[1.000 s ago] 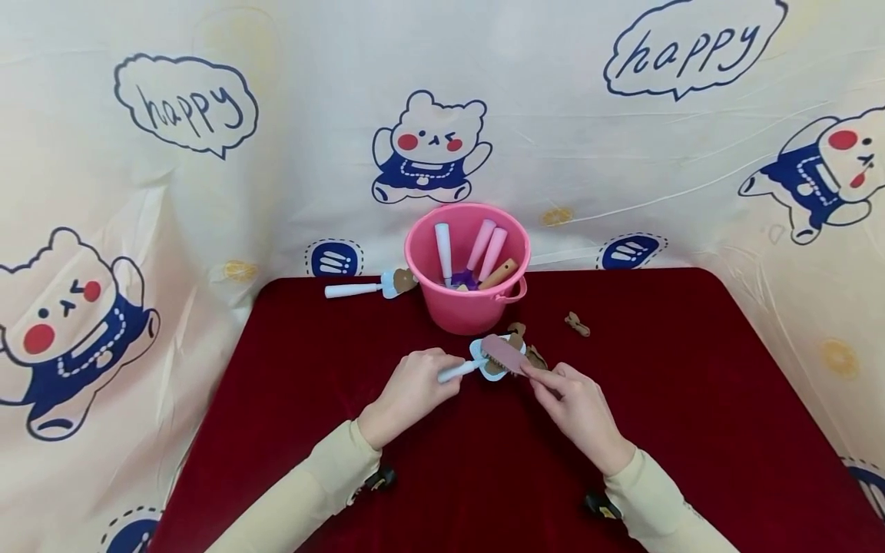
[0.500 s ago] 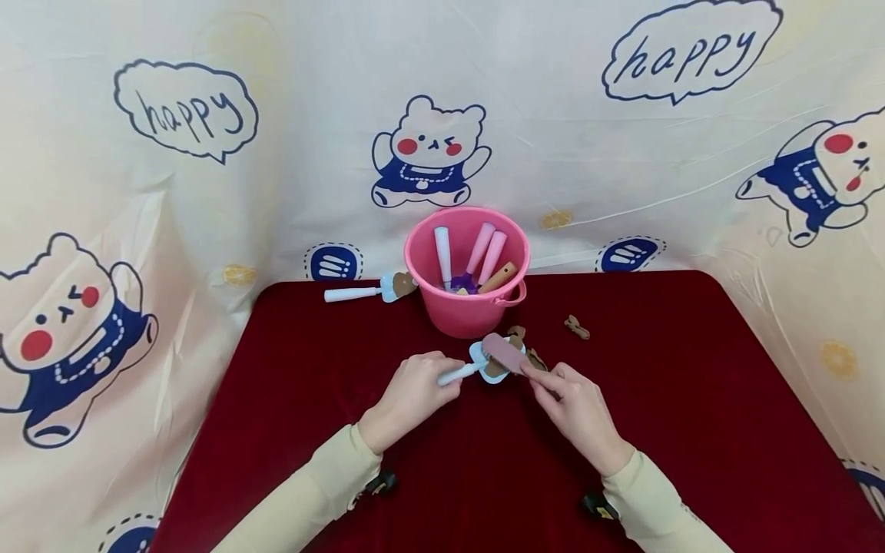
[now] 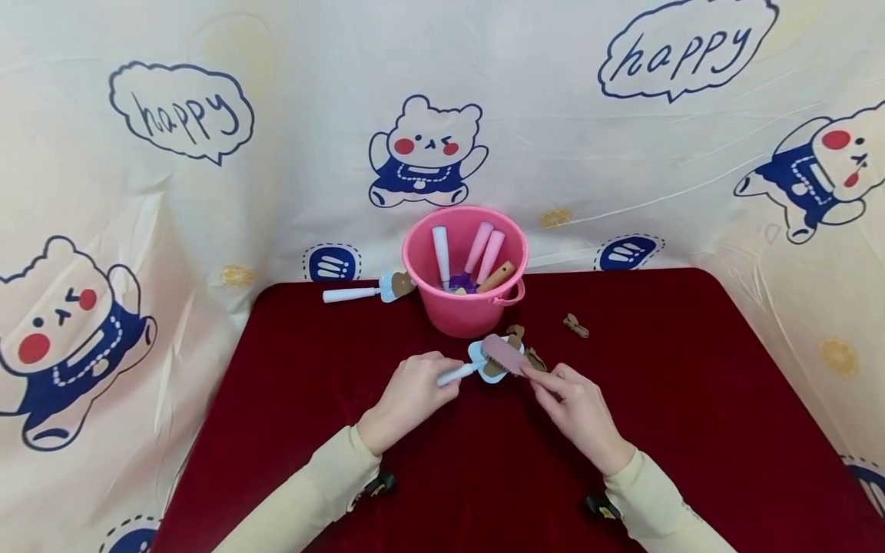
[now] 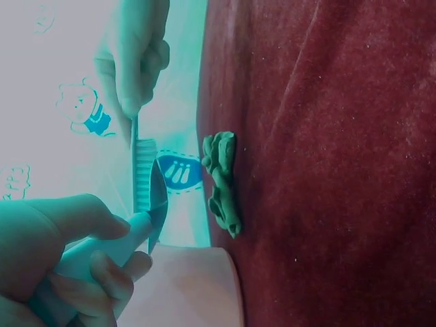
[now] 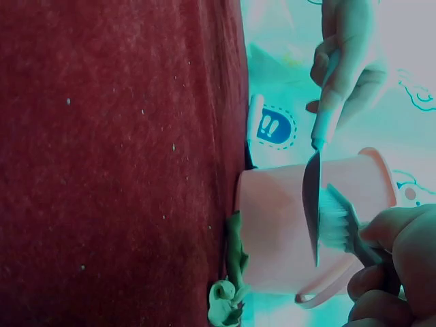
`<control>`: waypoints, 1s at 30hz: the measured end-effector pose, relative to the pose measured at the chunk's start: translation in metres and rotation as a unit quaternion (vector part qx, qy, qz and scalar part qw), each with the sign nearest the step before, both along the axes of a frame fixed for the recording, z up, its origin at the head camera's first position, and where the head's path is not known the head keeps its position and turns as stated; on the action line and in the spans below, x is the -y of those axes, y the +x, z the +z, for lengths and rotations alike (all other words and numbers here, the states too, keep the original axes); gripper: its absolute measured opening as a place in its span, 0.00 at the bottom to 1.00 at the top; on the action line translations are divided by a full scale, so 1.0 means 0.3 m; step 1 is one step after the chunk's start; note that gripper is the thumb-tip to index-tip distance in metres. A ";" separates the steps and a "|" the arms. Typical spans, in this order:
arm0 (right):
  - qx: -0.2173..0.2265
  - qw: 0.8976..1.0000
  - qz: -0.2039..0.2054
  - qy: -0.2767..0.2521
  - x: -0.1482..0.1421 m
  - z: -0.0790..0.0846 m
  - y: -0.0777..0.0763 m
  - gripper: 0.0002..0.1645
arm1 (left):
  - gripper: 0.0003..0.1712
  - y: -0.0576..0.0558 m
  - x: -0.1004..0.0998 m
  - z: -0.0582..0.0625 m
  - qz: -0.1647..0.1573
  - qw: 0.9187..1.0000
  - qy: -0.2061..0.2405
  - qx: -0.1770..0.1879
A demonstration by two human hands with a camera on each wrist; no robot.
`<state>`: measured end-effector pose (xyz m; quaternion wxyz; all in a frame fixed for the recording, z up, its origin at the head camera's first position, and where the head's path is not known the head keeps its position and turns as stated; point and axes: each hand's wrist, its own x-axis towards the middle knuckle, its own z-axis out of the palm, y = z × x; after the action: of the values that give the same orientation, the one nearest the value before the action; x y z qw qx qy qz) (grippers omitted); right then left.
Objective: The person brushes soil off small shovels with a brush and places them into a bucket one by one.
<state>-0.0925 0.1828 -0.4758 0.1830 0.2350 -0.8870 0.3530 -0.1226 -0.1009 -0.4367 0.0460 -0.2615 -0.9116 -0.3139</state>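
Observation:
My left hand (image 3: 415,392) grips the pale handle of a small garden trowel (image 3: 475,352), whose light-blue blade carries a brown patch. The right hand (image 3: 577,411) pinches a pink brush (image 3: 503,353) by its end, bristles turned down over the blade. In the left wrist view the bristles (image 4: 144,170) stand against the blade's face, and the right wrist view likewise has the brush (image 5: 337,221) meeting the trowel (image 5: 311,204). Both tools are held above the table. Below and beyond them lie brown clay-like lumps (image 3: 535,359), partly hidden by the brush and right hand.
A pink bucket (image 3: 462,313) stands behind the hands, holding several tools with white, pink and wooden handles. To its left lies another trowel (image 3: 353,293) with a brown-coated tip. A small brown lump (image 3: 575,326) sits to the right on the dark red tablecloth (image 3: 691,430).
The brush has tilted slightly back and forth over the blade, its bristles less visible half a second ago than now. Both hands keep nearly the same place and hold.

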 end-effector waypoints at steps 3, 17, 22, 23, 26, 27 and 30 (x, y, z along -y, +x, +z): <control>0.001 1.000 -0.018 -0.010 -0.005 -0.001 -0.003 0.23 | 0.12 0.004 -0.003 -0.002 0.001 1.000 -0.004 -0.011; -0.005 1.000 0.019 -0.006 -0.014 0.009 -0.008 0.24 | 0.12 0.006 -0.019 0.003 -0.003 1.000 0.000 -0.013; -0.006 1.000 -0.008 -0.020 -0.016 0.009 -0.009 0.23 | 0.13 0.006 -0.020 0.002 -0.001 1.000 0.000 -0.013; -0.003 1.000 -0.010 -0.022 -0.016 0.009 -0.009 0.23 | 0.13 0.006 -0.020 0.001 0.000 1.000 -0.001 -0.011; -0.003 1.000 -0.005 -0.029 -0.013 0.007 -0.008 0.23 | 0.12 0.005 -0.017 -0.003 0.002 1.000 0.001 -0.002; -0.002 1.000 0.000 -0.029 -0.012 0.005 -0.007 0.23 | 0.12 0.005 -0.016 -0.005 0.002 1.000 0.002 0.000; -0.008 0.999 0.028 -0.022 -0.014 0.000 -0.002 0.24 | 0.11 0.001 -0.017 -0.005 0.002 1.000 0.002 0.001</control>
<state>-0.0931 0.1869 -0.4758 0.1853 0.2582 -0.8705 0.3759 -0.1224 -0.0958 -0.4381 0.0463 -0.2590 -0.9115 -0.3161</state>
